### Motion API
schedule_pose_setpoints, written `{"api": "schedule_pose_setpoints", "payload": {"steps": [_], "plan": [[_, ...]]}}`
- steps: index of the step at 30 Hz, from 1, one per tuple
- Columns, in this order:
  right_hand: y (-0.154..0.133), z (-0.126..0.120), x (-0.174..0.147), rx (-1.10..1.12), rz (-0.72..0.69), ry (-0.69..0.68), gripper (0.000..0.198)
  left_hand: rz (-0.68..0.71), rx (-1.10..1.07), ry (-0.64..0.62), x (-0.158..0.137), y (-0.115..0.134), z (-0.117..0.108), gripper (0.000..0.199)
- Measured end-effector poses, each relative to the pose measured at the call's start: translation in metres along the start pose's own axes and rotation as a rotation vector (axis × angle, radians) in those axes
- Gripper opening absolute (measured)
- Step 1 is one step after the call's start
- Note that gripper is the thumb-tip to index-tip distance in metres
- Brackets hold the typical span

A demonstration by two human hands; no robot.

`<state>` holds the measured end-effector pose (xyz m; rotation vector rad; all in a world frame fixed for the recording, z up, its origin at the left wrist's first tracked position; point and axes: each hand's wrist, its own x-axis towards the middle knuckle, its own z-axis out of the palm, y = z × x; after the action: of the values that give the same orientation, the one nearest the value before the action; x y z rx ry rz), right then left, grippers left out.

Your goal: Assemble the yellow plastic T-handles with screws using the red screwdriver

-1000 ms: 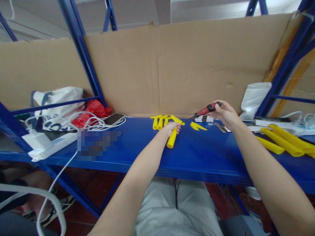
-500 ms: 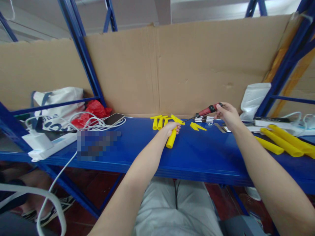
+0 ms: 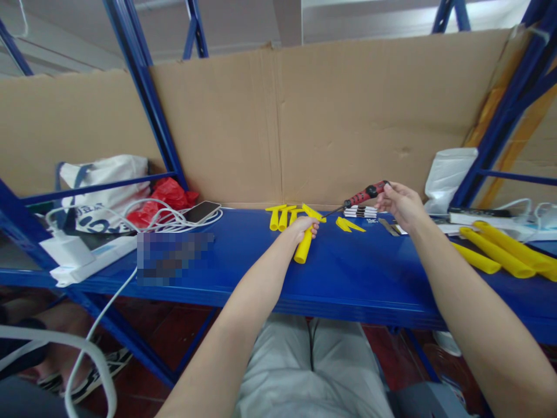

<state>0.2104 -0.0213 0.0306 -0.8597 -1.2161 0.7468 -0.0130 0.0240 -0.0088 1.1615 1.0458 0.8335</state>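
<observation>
Left hand (image 3: 301,227) closed round one yellow tube (image 3: 303,248) lying mid-shelf (image 3: 243,255) near its back edge; right hand (image 3: 401,203) pinching one red-handled screwdriver (image 3: 363,195), tip at the tube's far end; three short yellow pieces (image 3: 282,215) behind, partly hidden; three long yellow tubes (image 3: 500,251) towards the shelf's right edge, cut off.

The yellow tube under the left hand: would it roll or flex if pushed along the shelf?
The yellow tube looks round and smooth, so it would probably roll sideways on the flat blue shelf. It keeps a straight shape under the left hand, suggesting stiff, likely light plastic.
</observation>
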Motion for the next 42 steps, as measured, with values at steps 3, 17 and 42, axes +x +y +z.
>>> {"api": "schedule_pose_setpoints", "payload": {"steps": [3, 17, 42], "plan": [[0.001, -0.001, 0.001, -0.05, -0.041, -0.003, 0.021, -0.001, 0.006, 0.009, -0.001, 0.0, 0.0, 0.022], [0.016, -0.002, 0.006, -0.377, -0.29, 0.178, 0.006, 0.006, 0.017, 0.016, -0.003, 0.001, 0.002, 0.023], [0.018, -0.003, 0.004, -0.519, -0.418, 0.158, 0.021, 0.013, 0.009, 0.036, -0.007, 0.003, 0.004, 0.02]]}}
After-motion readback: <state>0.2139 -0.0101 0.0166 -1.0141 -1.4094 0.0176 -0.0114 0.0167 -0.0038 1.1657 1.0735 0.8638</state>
